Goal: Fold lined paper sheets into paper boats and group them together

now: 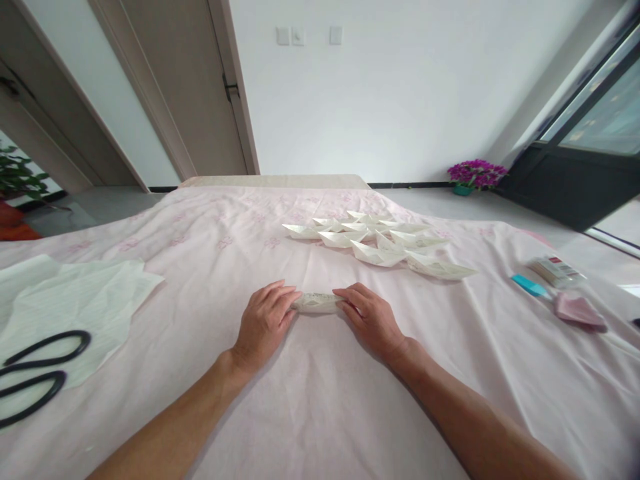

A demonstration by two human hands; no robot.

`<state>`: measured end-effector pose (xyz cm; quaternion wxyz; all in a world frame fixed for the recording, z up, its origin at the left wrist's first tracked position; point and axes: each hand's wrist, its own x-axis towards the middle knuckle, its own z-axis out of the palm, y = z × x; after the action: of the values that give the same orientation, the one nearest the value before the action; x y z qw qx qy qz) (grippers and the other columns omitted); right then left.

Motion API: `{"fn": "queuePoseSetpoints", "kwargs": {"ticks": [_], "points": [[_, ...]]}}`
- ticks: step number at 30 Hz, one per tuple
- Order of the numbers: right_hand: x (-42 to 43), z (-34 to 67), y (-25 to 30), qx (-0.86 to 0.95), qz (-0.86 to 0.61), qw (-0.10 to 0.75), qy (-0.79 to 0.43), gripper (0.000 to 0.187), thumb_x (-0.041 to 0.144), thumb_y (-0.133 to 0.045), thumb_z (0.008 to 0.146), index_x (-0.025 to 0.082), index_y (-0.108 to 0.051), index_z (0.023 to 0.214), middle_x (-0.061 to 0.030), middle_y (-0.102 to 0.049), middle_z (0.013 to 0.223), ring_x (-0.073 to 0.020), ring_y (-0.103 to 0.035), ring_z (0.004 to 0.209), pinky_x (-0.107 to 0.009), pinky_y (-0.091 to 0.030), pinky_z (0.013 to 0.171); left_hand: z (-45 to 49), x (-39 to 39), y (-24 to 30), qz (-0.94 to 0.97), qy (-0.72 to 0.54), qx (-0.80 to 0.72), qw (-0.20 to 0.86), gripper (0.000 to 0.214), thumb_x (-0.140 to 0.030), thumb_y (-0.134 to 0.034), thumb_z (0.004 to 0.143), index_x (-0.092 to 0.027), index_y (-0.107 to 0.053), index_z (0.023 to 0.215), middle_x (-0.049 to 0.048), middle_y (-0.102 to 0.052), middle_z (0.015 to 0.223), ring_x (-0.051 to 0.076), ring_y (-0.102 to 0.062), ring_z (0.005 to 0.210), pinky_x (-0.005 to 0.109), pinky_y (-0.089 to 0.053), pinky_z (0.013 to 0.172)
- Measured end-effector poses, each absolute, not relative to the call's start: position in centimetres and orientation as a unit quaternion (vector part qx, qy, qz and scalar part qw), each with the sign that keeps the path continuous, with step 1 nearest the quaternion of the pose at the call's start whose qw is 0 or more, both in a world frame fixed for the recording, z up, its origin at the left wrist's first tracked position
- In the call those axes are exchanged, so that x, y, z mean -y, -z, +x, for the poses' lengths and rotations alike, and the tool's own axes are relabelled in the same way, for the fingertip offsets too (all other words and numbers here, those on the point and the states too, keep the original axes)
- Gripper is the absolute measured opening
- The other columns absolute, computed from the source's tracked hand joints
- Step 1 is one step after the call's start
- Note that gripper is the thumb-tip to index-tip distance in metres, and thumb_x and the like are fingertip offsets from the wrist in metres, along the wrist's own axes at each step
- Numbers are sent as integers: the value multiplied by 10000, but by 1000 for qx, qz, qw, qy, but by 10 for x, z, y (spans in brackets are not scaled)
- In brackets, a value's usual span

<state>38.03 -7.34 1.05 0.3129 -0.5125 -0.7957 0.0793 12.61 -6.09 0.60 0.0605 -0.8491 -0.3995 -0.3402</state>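
A small folded white paper (317, 303) with dark print along its upper edge lies between my hands on the pink cloth. My left hand (266, 320) pinches its left end, and my right hand (373, 321) pinches the right end. The fingertips cover both ends of the paper. Just beyond my hands, to the right, stand several folded paper boats (377, 243), grouped close together. They are made of the same thin whitish paper.
Flat paper sheets (85, 300) lie at the left, with black-handled scissors (47, 363) on top. To the right are a blue item (529, 285), a clear-wrapped pack (556, 271) and a folded pink cloth (580, 312). The light pink tablecloth (300, 400) has wrinkles.
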Motion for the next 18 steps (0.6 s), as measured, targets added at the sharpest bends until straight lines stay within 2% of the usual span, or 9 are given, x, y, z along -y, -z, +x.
{"fn": "queuePoseSetpoints", "kwargs": {"ticks": [7,13,18], "points": [[78,378,-15,824,-459,322,-80,265,206,-529,939,251,-616,1185,-51,-653,1093,-183,-638,943,-304,-495,822,127,66,-10,-850,343,393,68,215,-136,-676,831,-202,-595,1019,51,-696,1017,252,-620,1043,423,-475,908],[77,377,-9,842,-427,320,-76,196,191,-551,926,231,-617,1107,-63,-654,1118,-183,-626,968,-311,-477,848,130,66,-10,-854,339,385,83,81,-129,-663,840,-192,-612,841,51,-693,1008,248,-620,1050,417,-479,897],[79,374,-11,859,-439,257,-63,139,235,-552,941,235,-662,1026,-59,-659,1084,-187,-613,935,-317,-445,826,131,65,-6,-868,315,372,97,84,-164,-625,875,-220,-684,897,67,-684,1096,268,-601,1114,441,-484,914]]}}
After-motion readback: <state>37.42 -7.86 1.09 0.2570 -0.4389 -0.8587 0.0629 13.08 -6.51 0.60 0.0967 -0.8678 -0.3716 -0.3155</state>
